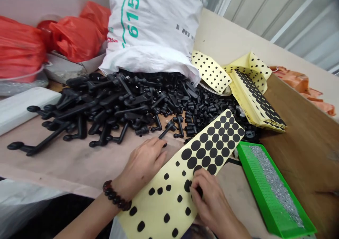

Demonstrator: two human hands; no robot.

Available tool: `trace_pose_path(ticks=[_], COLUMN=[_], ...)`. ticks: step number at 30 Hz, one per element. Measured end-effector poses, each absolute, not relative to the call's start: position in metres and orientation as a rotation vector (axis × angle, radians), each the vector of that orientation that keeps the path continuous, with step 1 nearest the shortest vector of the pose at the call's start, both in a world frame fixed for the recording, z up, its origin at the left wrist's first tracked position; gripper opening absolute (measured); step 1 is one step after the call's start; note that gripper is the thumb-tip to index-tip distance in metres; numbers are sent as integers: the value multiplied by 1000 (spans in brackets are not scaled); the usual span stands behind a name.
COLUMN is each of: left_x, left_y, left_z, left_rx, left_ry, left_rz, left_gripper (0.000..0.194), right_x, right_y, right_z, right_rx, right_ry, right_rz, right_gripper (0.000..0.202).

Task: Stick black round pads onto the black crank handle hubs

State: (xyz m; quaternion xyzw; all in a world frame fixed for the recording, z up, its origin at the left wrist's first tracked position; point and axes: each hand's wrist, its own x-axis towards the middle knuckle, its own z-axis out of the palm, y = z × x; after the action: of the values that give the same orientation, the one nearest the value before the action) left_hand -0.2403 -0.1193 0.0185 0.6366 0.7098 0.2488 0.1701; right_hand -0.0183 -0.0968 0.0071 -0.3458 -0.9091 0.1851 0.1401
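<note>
A pale yellow sheet (159, 209) of black round stickers slants across the front of the table. Its far half carries rows of black discs, while the near half has only scattered dark spots. My right hand (212, 200) is over the sheet's right edge, thumb and fingers pinched on a black round sticker (199, 191), mostly covered by the fingers. Left of the sheet, my left hand (145, 159), with a dark beaded bracelet at the wrist, has its fingers closed on the end of a small black crank handle (168, 128); the grip is partly hidden.
Beyond my hands spreads a heap of black plastic handles (106, 104), spilling from a white sack (153, 27). More sticker sheets (256, 94) lie at right, above a green tray (265, 193) of small metal pieces. Red bags (76, 34) and a white block (26, 106) stand left.
</note>
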Motion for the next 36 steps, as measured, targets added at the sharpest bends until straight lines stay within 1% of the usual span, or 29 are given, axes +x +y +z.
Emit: trace_pose_path(ticks=[5,8,13,18,24,26,29,31,36], left_x=[-242,-242,-242,-242,-243,-243,-242,-241,-242], left_y=[-120,-121,-120,-110,-101,-99,-94,-88,-69], left_z=[16,16,19,22,24,25,25,23,18], left_rx=[1817,1838,1856,1887,1889,1894,1912,1933,1902], left_ry=[2005,1993,2043,2171,2216,2231,2252,2240,2179], left_rz=[733,729,687,638,545,516,505,515,523], left_gripper=[26,25,26,26,23,22,21,23,44], right_x=[-19,-18,-13,-13,-16,-16,-15,-14,-8], right_y=[-103,-103,-102,-103,-106,-106,-104,-100,-84], right_z=[4,1,0,5,-3,-5,0,7,20], right_rx=[-1008,-1017,-954,-850,-717,-706,-706,-695,-854], right_ry=[-2583,-2567,-2568,-2525,-2591,-2603,-2607,-2595,-2444], right_rz=[438,472,466,571,363,351,444,568,988], right_gripper=[17,14,17,15,20,22,22,21,16])
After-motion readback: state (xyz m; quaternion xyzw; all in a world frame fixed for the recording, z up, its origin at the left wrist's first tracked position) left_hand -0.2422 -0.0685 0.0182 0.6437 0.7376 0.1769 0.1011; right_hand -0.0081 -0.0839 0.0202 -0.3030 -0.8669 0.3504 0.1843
